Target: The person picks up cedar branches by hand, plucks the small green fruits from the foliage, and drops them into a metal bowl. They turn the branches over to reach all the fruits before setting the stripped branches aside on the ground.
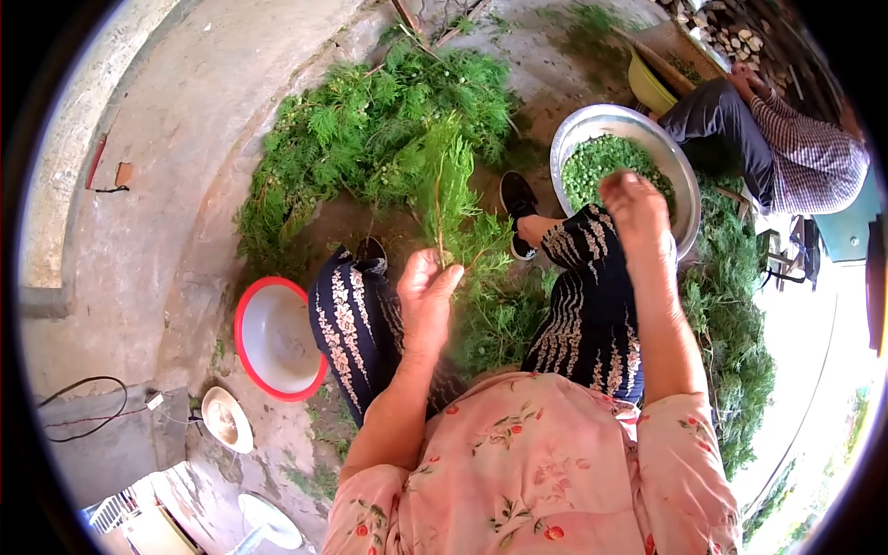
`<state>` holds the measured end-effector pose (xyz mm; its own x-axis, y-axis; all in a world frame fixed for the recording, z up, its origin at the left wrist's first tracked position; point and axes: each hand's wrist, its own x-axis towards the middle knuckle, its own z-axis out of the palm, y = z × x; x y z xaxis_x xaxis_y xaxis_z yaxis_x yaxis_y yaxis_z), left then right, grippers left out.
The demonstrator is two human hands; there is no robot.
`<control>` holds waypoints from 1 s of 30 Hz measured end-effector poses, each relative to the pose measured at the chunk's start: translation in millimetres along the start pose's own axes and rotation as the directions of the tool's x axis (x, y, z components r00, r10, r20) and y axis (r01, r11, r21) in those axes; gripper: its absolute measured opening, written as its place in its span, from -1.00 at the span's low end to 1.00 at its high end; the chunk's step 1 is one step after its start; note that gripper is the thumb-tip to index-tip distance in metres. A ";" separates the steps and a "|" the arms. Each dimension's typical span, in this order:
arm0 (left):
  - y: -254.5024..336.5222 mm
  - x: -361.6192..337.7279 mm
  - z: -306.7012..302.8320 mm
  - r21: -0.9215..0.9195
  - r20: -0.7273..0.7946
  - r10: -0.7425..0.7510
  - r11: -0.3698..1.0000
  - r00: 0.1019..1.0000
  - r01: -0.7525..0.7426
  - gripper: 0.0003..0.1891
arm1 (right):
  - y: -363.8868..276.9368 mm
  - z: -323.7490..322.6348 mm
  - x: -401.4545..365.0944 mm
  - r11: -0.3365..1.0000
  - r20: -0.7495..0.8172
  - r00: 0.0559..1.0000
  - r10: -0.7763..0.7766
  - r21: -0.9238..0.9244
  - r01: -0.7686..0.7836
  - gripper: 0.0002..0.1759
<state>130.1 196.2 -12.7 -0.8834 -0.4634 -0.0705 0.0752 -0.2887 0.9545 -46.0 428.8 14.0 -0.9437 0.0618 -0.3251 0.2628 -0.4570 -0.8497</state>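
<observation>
Green, feathery conifer sprig (448,176) points away from the body, its stem pinched between left hand (427,301) thumb and fingers; half-curled right hand (640,217), contents unclear, hovers over a round silver metal basin (683,176).

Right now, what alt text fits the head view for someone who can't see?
The left hand holds a leafy green sprig; the right hand is over a metal basin of small green pieces. A branch pile lies ahead; another person sits beside the basin.
</observation>
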 end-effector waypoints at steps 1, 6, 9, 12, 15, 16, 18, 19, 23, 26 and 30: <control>-0.9 0.0 -0.5 0.017 0.001 0.003 1.000 1.000 -0.003 -0.81 | 3.9 12.7 -20.7 0.945 0.151 0.988 0.013 -0.324 0.038 -0.80; -1.9 0.0 -2.6 0.038 0.017 0.016 0.999 1.000 -0.017 -0.81 | 60.0 38.2 -70.8 0.566 0.723 0.689 0.048 -0.588 0.578 -0.66; -4.0 -0.1 -5.3 0.103 0.048 0.036 0.994 0.998 -0.041 -0.85 | 70.8 54.7 -93.7 0.431 0.815 0.579 0.019 -0.529 0.731 -0.66; 0.2 -2.7 -3.8 0.164 -0.030 0.048 0.985 0.998 -0.043 -0.89 | 79.7 55.9 -110.0 0.350 0.817 0.576 0.012 -0.543 0.763 -0.64; -3.4 -4.6 -0.6 0.285 -0.067 0.099 0.956 0.993 -0.076 -0.89 | 78.3 54.3 -129.1 0.360 0.863 0.505 0.029 -0.480 0.800 -0.63; -1.9 -6.5 3.7 0.324 -0.072 0.095 0.944 0.993 -0.066 -0.89 | 79.7 54.9 -137.2 0.376 0.888 0.460 0.009 -0.429 0.821 -0.61; -3.8 -12.0 15.6 0.291 -0.131 0.108 0.954 0.986 -0.066 -0.94 | 71.8 56.6 -145.2 0.507 0.876 0.481 0.043 -0.434 0.745 -0.66; -4.3 -11.1 16.1 0.251 -0.107 0.117 0.964 0.987 -0.087 -0.92 | 67.4 57.2 -146.1 0.546 0.856 0.509 0.085 -0.468 0.695 -0.70; 4.9 -16.5 23.0 0.223 -0.112 0.050 0.974 0.992 -0.024 -0.89 | 56.4 56.6 -153.8 0.598 0.822 0.549 0.150 -0.517 0.612 -0.73; 2.6 -17.2 21.5 0.219 -0.087 0.015 0.976 0.996 0.004 -0.90 | 56.5 54.9 -155.0 0.607 0.823 0.545 0.162 -0.518 0.603 -0.73; -6.1 -1.2 6.6 0.312 -0.229 -0.044 0.943 0.972 0.116 -0.97 | 39.6 60.9 -170.4 0.608 0.961 0.247 0.121 -0.269 0.747 -0.77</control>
<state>127.7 204.0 -16.5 -0.7563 -0.6298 -0.1772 -0.1763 -0.0647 0.9822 112.9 346.1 61.0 -0.3950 -0.8929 0.2160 -0.4912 0.0066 -0.8710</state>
